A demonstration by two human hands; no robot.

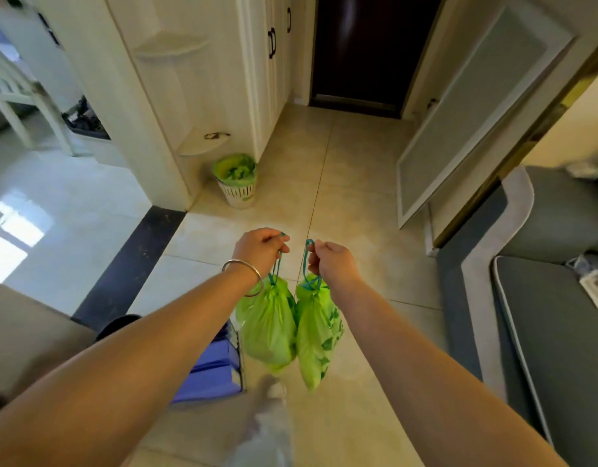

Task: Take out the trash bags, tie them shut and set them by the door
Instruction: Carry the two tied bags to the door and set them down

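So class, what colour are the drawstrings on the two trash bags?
Blue drawstrings on green trash bags, seen in the head view.

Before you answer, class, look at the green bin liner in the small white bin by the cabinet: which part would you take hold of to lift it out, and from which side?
Grip the green liner at its folded-over rim, coming down from above. The white bin stands upright with its mouth open, and the rim is the liner's only exposed part. The cabinet probably hinders a reach from behind.
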